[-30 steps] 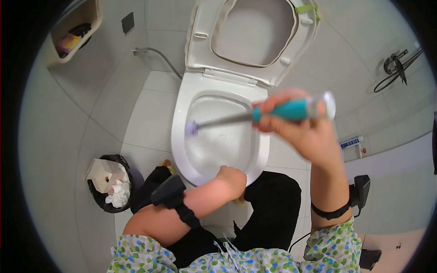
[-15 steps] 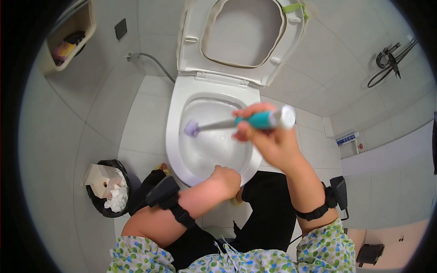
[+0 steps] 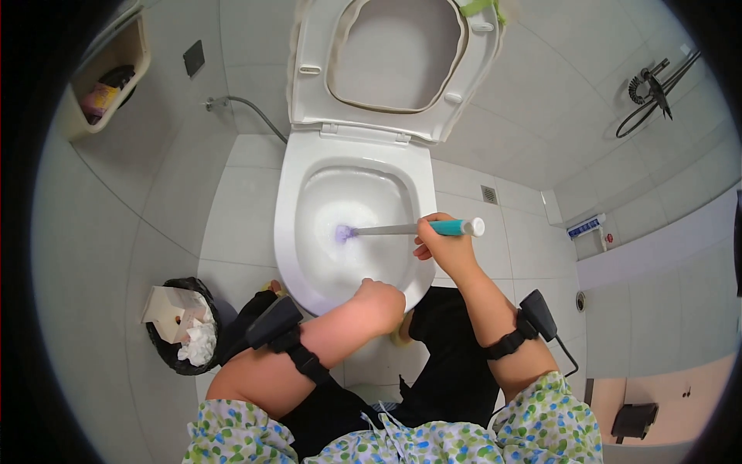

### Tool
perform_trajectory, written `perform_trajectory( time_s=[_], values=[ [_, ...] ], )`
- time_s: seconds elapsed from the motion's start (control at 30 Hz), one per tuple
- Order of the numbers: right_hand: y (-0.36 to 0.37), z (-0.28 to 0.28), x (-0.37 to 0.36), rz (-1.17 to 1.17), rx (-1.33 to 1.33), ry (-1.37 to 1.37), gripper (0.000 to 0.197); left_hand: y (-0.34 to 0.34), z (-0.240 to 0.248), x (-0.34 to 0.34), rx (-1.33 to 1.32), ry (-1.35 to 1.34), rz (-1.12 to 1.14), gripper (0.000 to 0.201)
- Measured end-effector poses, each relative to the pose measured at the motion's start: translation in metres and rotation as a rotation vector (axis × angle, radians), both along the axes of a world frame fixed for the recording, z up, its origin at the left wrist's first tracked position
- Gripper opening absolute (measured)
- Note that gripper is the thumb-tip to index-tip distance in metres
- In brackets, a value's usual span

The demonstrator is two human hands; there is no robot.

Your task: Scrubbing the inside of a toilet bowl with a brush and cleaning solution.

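My right hand (image 3: 448, 243) is closed round the teal and white handle of a toilet brush (image 3: 390, 230). Its grey shaft reaches left across the white toilet bowl (image 3: 287, 224), and the purple head sits low in the bowl near the drain. A purple tint surrounds the head. At the bowl's front rim, my left hand (image 3: 382, 305) is curled into a fist, its back toward me. The fingers' inner side is hidden, so what they hold, if anything, does not show. Behind the bowl the seat (image 3: 313, 93) and lid stand raised.
A black-lined bin (image 3: 209, 294) with tissues and a box stands at the left. A holder (image 3: 139, 69) is on the left wall, with a water hose (image 3: 259, 114) behind the toilet. At the right are a shower hose (image 3: 657, 97), a floor drain (image 3: 489, 194) and a tube (image 3: 585, 226).
My right hand has lowered and moved slightly left with the toilet brush. The brush head has shifted from the bowl's left side toward its middle. My left hand stays at the front rim.
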State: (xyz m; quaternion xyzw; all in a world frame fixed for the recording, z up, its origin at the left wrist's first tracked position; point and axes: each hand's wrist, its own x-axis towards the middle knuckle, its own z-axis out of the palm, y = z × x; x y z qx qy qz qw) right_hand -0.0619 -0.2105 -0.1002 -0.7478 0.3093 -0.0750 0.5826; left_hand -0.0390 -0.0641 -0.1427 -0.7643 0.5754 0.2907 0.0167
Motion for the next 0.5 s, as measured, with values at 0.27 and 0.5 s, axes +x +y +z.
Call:
perform_trajectory(
  time_s=[0.27,0.5],
  values=[
    [-0.048,0.117,-0.02,0.83,-0.832,-0.225,0.017,0.002,-0.007,0.0,0.018,-0.002,0.027,0.036],
    [-0.043,0.16,-0.047,1.148,-0.899,-0.151,0.018,-0.001,-0.004,0.002,-0.014,-0.011,0.012,0.036]
  ],
)
